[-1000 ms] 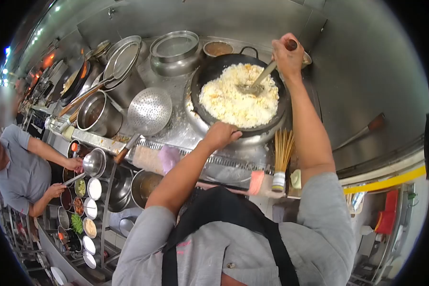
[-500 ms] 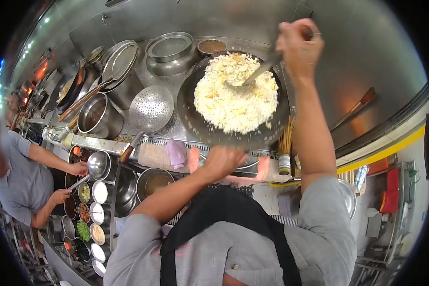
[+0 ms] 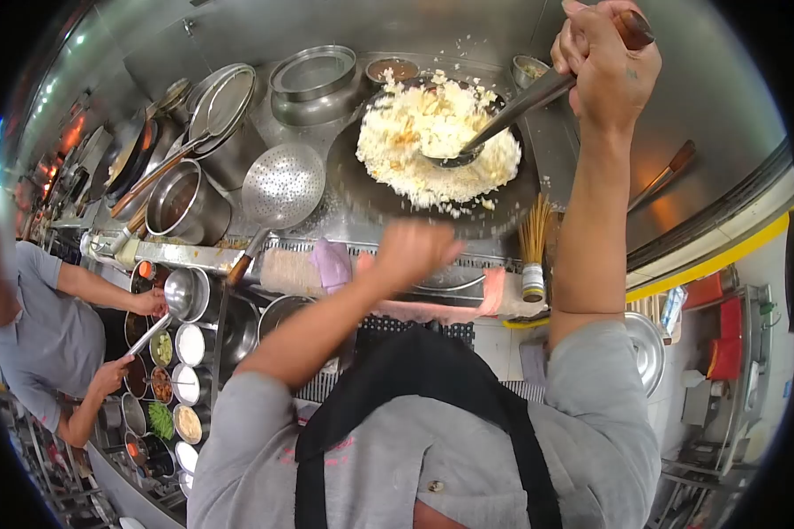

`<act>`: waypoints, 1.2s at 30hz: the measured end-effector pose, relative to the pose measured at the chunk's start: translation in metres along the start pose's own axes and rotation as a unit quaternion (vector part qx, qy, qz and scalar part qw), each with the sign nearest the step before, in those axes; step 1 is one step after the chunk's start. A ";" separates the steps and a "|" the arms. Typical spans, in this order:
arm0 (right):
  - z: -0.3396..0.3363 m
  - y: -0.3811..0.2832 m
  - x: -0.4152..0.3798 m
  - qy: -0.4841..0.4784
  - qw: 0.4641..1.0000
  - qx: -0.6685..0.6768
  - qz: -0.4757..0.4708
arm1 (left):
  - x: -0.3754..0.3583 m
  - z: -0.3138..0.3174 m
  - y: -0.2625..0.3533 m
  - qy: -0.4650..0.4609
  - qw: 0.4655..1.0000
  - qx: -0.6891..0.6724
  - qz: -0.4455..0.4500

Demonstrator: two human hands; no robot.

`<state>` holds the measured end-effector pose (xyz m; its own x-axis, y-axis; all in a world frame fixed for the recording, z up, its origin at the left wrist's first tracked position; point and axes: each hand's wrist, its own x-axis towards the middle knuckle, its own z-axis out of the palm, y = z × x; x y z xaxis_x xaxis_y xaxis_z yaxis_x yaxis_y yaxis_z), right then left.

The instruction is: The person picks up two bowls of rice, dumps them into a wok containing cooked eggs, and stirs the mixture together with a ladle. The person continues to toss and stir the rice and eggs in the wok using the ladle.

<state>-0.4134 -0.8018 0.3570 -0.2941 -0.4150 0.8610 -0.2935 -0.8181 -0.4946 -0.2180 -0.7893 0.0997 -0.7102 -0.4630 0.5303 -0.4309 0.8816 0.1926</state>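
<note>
My right hand (image 3: pixel 609 75), up at the top right, is closed around a long-handled ladle (image 3: pixel 525 110) with a wooden grip end. The ladle's head sits in a mound of fried rice (image 3: pixel 406 167) mixed with pale yellow bits. Loose grains are in the air above the far rim of the big dark wok (image 3: pixel 362 198). At the wok's near edge my left hand (image 3: pixel 419 251) is a fist, blurred by motion; it appears to grip the wok there, though its fingers are partly hidden.
A perforated skimmer (image 3: pixel 282 185) and a steel pot (image 3: pixel 190 212) stand left of the wok. Bamboo sticks (image 3: pixel 535 234), tied in a bundle, are at its right. Further left, a co-worker (image 3: pixel 57 309) holds a steel ladle (image 3: pixel 183 294) over several ingredient containers (image 3: pixel 190 344).
My left hand has moved up and forward at the wok's near edge. My right hand has risen to the upper right with the ladle, and rice has been thrown up at the far side.
</note>
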 end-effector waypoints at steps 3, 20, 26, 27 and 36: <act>0.022 0.050 -0.037 -0.063 0.997 -0.026 0.040 | 0.044 0.007 -0.034 0.005 0.996 -0.057 -0.071; -0.001 0.045 -0.035 0.027 0.996 0.052 0.062 | -0.051 0.049 0.007 -0.028 0.997 -0.040 -0.056; 0.019 0.037 -0.040 0.042 0.998 -0.027 0.029 | 0.031 0.003 -0.030 -0.029 0.996 -0.039 -0.076; 0.024 0.058 -0.045 0.035 0.996 -0.082 0.027 | 0.032 0.022 -0.043 0.007 0.996 -0.055 -0.074; 0.007 0.018 -0.029 0.055 0.997 0.030 0.047 | -0.009 0.007 -0.008 -0.023 1.000 -0.013 -0.009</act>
<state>-0.4036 -0.8077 0.3244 -0.4173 -0.4469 0.7913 -0.2060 -0.8015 -0.5614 -0.2116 -0.7931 0.0877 -0.7276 -0.4816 0.4885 -0.4292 0.8751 0.2235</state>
